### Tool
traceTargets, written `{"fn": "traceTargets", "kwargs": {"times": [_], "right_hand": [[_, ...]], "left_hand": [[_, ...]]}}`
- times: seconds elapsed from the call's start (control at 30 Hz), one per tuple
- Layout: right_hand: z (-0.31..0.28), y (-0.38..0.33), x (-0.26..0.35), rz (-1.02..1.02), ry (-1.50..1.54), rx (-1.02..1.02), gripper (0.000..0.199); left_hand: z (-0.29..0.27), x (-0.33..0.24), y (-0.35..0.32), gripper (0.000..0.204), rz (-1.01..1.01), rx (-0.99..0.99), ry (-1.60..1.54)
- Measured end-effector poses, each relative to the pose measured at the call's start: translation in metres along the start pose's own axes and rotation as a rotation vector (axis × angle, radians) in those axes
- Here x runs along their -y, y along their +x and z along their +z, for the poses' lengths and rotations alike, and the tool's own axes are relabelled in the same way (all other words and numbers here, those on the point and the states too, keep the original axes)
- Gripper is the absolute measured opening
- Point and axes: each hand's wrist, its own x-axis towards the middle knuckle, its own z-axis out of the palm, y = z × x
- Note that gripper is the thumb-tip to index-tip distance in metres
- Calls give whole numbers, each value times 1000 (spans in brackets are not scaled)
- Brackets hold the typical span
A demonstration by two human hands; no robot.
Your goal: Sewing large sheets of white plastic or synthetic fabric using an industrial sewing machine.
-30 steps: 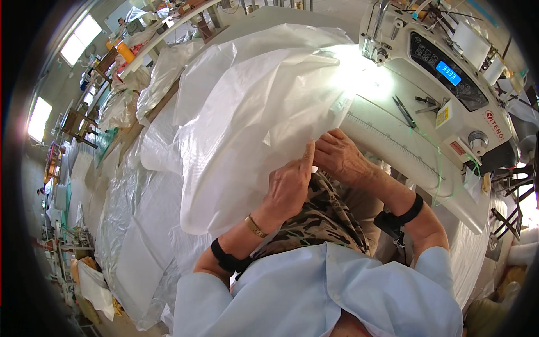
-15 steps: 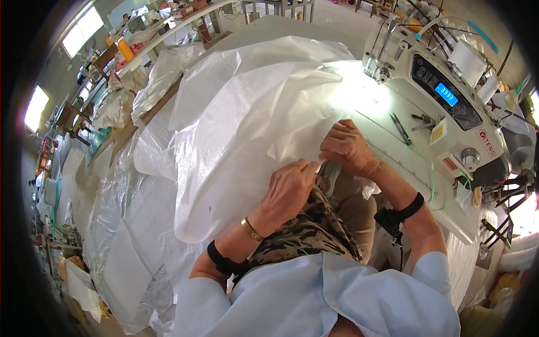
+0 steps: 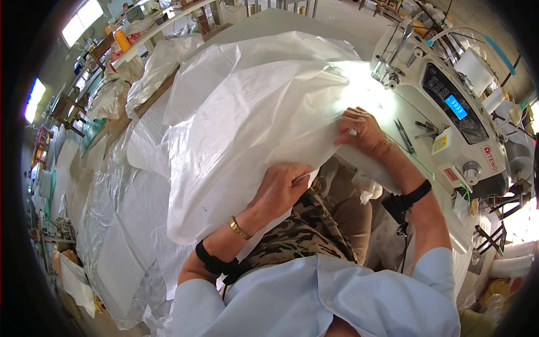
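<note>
A large sheet of translucent white plastic fabric spreads over the table and hangs toward my lap. Its near edge is pinched in my left hand, closed with the thumb on top. Farther right and higher, my right hand grips the same edge with curled fingers, just below the lit sewing spot. Between the two hands the edge runs fairly taut. At the right stands a white sewing machine with a lit blue display. Beside my right hand, a pair of thread snips lies on the machine bed.
More crumpled plastic sheeting heaps on the left. White thread cones stand behind the machine. At the back left, a long table holds an orange bottle. Green thread trails along the bed near my right forearm.
My hands have moved apart along the edge, the left one leftward and down, the right one up and right. The fabric edge between them has stretched out. The view has shifted slightly.
</note>
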Motion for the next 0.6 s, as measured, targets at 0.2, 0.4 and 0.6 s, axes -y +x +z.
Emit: {"fn": "traceTargets", "kwargs": {"times": [0.2, 0.4, 0.6], "right_hand": [[-11, 5, -19, 74, 26, 37, 33], [-19, 6, -42, 44, -65, 46, 36], [-15, -1, -58, 218, -76, -103, 38]], "left_hand": [[1, 14, -1, 20, 33, -10, -13], [7, 27, -3, 23, 247, 4, 125], [22, 18, 6, 28, 445, 97, 352]]}}
